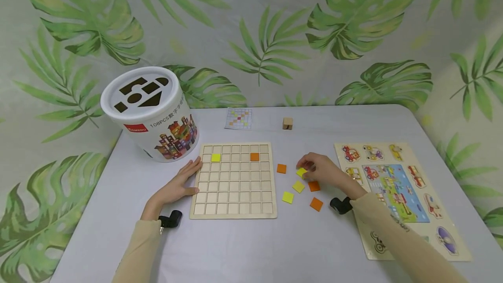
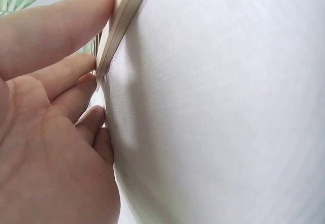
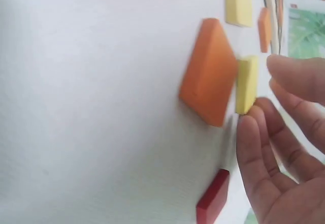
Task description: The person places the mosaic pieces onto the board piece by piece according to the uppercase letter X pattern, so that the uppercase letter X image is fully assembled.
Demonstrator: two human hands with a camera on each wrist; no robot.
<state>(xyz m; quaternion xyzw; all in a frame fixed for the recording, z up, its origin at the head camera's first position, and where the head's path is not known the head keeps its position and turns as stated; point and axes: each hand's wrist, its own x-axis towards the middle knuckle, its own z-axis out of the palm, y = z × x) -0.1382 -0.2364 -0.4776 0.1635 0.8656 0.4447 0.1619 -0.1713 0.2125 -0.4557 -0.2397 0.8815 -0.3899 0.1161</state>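
Observation:
My left hand (image 1: 178,189) rests at the left edge of a wooden grid board (image 1: 233,219). In the left wrist view its thumb and fingertips touch the board's side. A yellow tile (image 1: 216,157) and an orange tile (image 1: 254,157) sit in the second row of the grid. Right of the board, my right hand (image 1: 322,170) reaches down over another yellow tile (image 3: 247,84). Its fingertips are right at that tile's edge, and the thumb (image 3: 297,76) stands a little apart. Around them lie more orange tiles (image 3: 208,76), yellow tiles (image 1: 287,197) and a red tile (image 3: 213,198).
A large white bucket (image 1: 153,121) with shape holes in its lid stands back left. Behind the board lie a small pattern card (image 1: 239,119) and a wooden cube (image 1: 287,123). A picture puzzle board (image 1: 428,235) occupies the right side, partly under my right forearm.

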